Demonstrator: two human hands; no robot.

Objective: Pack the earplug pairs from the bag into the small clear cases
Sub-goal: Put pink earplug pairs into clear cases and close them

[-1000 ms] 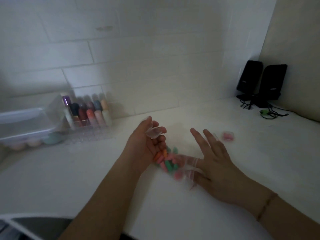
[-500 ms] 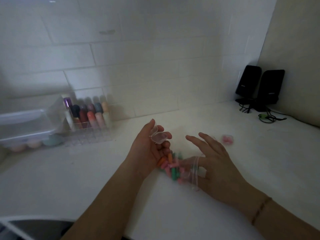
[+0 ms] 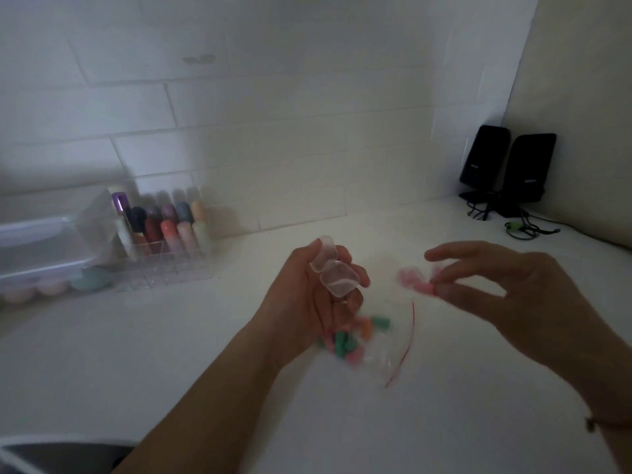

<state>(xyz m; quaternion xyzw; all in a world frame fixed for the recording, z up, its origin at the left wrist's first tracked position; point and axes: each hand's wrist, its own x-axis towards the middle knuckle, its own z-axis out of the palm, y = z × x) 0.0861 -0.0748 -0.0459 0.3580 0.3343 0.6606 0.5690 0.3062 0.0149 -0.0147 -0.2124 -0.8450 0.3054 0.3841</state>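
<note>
My left hand holds a small clear case with its lid flipped open, above the counter. Below it lies a clear zip bag with a red seal line, holding several green, orange and pink earplugs. My right hand is raised to the right of the case and pinches a pink earplug between thumb and fingertip. Behind that earplug, a small case with pink earplugs sits on the counter, blurred.
The white counter meets a tiled wall. A clear organiser with coloured tubes and a clear lidded box stand at the back left. Two black speakers with cables sit in the back right corner.
My right hand has left the bag and risen to the right with a pink earplug pinched. The left hand keeps the open case, lifted slightly.
</note>
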